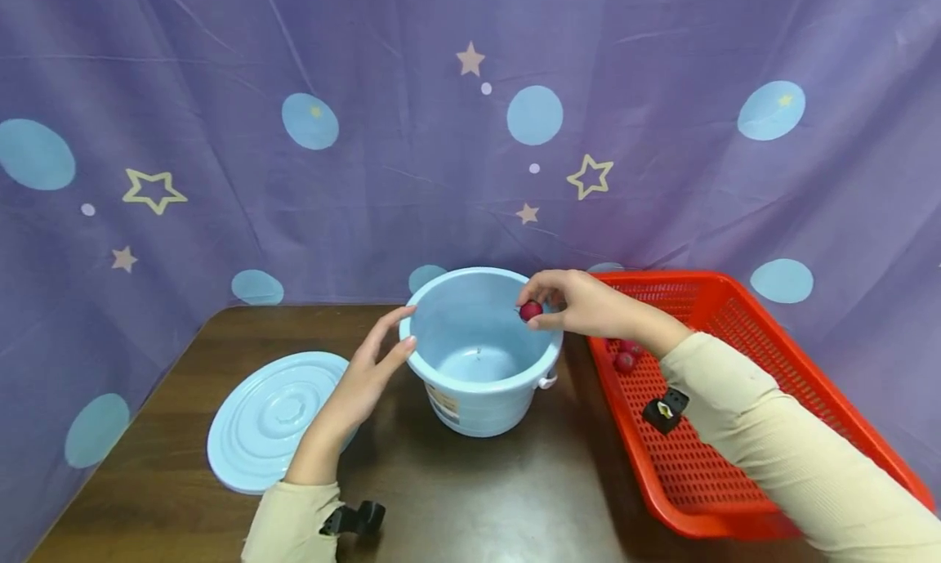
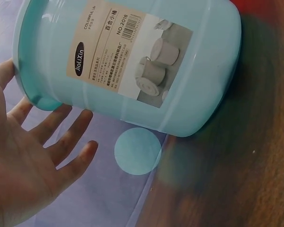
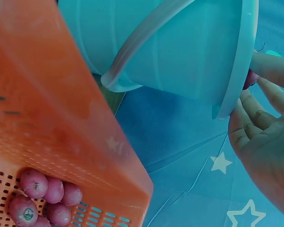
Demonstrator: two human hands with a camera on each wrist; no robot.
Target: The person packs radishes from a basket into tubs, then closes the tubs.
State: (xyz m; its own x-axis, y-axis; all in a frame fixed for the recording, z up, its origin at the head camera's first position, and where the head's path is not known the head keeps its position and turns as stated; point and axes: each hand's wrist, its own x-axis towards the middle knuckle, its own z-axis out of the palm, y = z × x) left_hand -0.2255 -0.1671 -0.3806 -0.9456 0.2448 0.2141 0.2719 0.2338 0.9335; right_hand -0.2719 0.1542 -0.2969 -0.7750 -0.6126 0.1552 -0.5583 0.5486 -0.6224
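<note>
A light blue plastic bucket (image 1: 485, 412) stands upright, with its mouth open toward me. At its left rim is my left hand (image 1: 363, 375), thumb and fingers spread; in the left wrist view the loosely extended fingers (image 2: 68, 139) reach the rim beside the bucket's paper label (image 2: 128, 52). My right hand (image 1: 584, 301) pinches a small red radish (image 1: 531, 310) between thumb and fingers, over the right side of the bucket's mouth. A thin root shows on that radish. Most of it is hidden behind the rim and fingers in the right wrist view.
A red perforated basket (image 1: 635, 449) stands right of the bucket, under my right forearm. Several radishes (image 3: 33, 183) lie in it. The round blue lid (image 1: 283, 416) lies on the wooden table (image 1: 507, 498) at left. A purple patterned curtain (image 1: 412, 138) hangs behind.
</note>
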